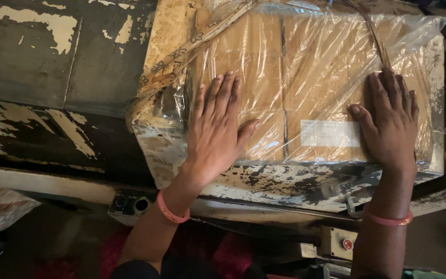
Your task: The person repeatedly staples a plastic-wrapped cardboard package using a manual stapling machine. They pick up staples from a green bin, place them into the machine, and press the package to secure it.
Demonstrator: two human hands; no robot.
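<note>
I hold both hands flat, fingers spread, gripping nothing: left hand (215,129) on the bundle's (305,88) near-left end, right hand (388,124) on its near-right end, the bundle's long axis running left-right on the platen (285,181).

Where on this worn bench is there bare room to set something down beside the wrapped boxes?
Bare room lies on the dark peeling metal surface, left of the plastic-wrapped boxes. The chipped front edge is only a narrow strip. The bundle is crowded: left hand and right hand lie flat on it.
</note>
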